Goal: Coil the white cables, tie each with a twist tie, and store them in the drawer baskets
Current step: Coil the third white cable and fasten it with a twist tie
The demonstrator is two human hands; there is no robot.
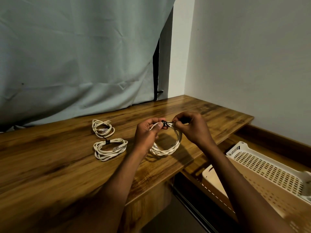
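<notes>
Single view, your head camera, wide-angle. It looked forward and down from above the wooden desk (50,165), angled toward the room corner. Both forearms entered from the bottom edge, so you saw your left hand (147,133) and right hand (191,127) close, near frame centre. The open drawer (193,169) sat low right; a curtain (75,56) filled the upper left.

Wooden desk (67,165), two coiled cables (107,140)
</notes>
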